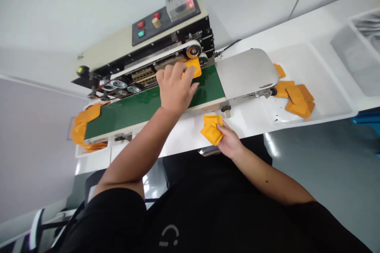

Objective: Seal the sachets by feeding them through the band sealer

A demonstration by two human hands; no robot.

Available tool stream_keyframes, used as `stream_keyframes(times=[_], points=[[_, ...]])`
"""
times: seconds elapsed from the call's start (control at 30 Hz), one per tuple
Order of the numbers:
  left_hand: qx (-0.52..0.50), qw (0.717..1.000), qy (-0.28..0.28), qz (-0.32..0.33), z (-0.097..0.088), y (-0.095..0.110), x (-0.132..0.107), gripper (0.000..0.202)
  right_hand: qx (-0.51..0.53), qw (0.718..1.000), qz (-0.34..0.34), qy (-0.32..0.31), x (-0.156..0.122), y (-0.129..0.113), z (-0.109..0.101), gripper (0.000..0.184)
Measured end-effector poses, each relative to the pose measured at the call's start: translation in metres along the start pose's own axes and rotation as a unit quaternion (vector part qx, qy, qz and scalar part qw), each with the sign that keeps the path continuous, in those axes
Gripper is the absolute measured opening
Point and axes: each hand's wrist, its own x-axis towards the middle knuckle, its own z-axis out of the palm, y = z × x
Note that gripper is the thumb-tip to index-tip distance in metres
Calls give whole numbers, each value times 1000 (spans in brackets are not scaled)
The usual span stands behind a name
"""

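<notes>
A band sealing machine (148,43) with a green conveyor belt (133,108) stands on a white table. My left hand (175,87) reaches over the belt, its fingers closed on an orange pouch (193,68) at the sealer's slot. My right hand (229,140) rests at the table's front edge, gripping a small stack of orange pouches (211,128).
A white tray (326,87) at the right holds several orange pouches (297,99) below a metal chute (246,71). More orange pouches (83,124) pile in a bin at the belt's left end. Red and green buttons (141,28) sit on the control panel. Grey floor lies on the right.
</notes>
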Motion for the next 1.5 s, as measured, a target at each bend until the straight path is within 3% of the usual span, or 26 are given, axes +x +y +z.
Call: stream_keyframes(times=[0.07, 0.17, 0.3, 0.47, 0.63, 0.93, 1.1, 1.3, 1.5], points=[[-22, 1000, -2, 4, -13, 21, -28, 40, -2, 1000, -10, 12, 1, 2, 1, 38], [-25, 997, -10, 77, -24, 55, -78, 27, -7, 999, -31, 23, 3, 5, 3, 35], [-69, 987, -94, 111, -18, 91, -136, 22, -23, 998, -55, 19, 2, 9, 7, 31], [-93, 974, -201, 44, 0, 106, -174, 50, -62, 995, -69, 36, 0, 20, 5, 23], [-92, 968, -235, -3, 4, 105, -193, 64, -77, 993, -67, 57, -2, 34, 0, 20], [-142, 974, -174, 27, 3, 85, -220, 37, -73, 996, -40, 24, -13, 45, 5, 33], [-146, 983, -88, 63, -4, 73, -229, 28, -106, 991, -71, 34, -13, 46, 4, 19], [-194, 977, -21, 86, -16, 61, -238, 32, -136, 984, -102, 55, -8, 42, 5, 22], [-229, 969, 25, 88, -28, 60, -229, 34, -294, 947, -123, 39, 10, 18, -2, 32]])
